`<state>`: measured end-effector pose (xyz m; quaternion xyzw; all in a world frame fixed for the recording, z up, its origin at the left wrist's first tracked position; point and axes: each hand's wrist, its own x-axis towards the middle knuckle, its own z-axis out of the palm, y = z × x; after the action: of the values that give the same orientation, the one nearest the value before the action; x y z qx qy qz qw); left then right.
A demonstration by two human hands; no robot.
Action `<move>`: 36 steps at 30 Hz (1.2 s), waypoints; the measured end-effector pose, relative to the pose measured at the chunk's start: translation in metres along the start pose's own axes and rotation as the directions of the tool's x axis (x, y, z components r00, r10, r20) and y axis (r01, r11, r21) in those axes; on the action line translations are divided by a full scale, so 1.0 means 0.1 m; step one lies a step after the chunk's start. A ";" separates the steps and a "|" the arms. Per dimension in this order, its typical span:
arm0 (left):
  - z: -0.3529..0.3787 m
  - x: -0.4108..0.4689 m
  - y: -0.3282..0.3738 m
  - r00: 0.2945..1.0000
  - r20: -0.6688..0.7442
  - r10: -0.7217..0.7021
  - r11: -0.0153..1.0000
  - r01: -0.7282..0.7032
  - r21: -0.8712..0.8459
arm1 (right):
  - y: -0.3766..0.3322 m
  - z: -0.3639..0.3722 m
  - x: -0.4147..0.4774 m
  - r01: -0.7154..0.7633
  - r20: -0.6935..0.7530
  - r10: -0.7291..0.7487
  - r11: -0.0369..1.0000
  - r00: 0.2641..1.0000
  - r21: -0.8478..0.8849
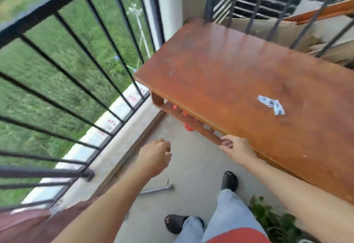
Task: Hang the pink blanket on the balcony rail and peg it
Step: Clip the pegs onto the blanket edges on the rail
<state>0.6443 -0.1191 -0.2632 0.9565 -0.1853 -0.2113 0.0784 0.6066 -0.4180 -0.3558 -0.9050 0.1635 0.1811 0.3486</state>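
Note:
A dusky pink-brown cloth, seemingly the blanket [24, 223], hangs at the bottom left by the black balcony rail [57, 3]; a small grey clip-like thing [57, 206] sits at its top edge, blurred. My left hand [155, 156] hovers over the concrete floor with loosely curled fingers and nothing in it. My right hand [237, 148] reaches to the front edge of the wooden table [229, 74], its fingertips touching the slatted strip under the tabletop. Something red-orange [186, 125] shows under the table, mostly hidden.
A crumpled white scrap [271, 104] lies on the tabletop. A metal rod [157, 189] lies on the floor near my feet in black slippers. A leafy plant [274, 217] stands at the lower right. Cardboard and boards are stacked behind the table.

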 end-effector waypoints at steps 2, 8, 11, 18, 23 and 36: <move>0.00 0.29 0.37 0.998 0.013 0.057 0.998 -0.057 0.008 | 0.29 -0.29 0.09 -0.043 -0.065 0.044 0.999 0.997 0.013; 0.10 1.20 1.30 0.988 0.101 0.117 0.993 -0.117 -0.011 | 1.09 -1.20 0.72 -0.228 -0.297 0.238 0.971 0.925 0.067; 0.15 1.55 1.66 0.983 0.143 0.113 0.993 -0.116 0.011 | 1.33 -1.48 1.09 -0.320 -0.385 0.334 0.942 0.860 0.102; 0.29 2.33 2.25 0.960 0.238 0.145 0.985 -0.163 0.060 | 1.54 -1.64 1.65 -0.472 -0.279 0.449 0.881 0.849 -0.019; 0.38 2.85 2.67 0.939 0.216 0.269 0.940 -0.305 0.156 | 1.74 -1.76 1.48 -0.374 -0.297 0.420 0.905 0.857 0.201; 0.94 3.88 3.23 0.813 0.131 0.568 0.768 -0.580 0.272 | 2.16 -1.83 0.67 -0.300 -0.349 0.377 0.919 0.858 0.254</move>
<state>0.8265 -0.5730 -0.4198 0.8500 -0.4998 -0.1663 -0.0102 0.6132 -0.7072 -0.3825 -0.8418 0.4035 0.0390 0.3564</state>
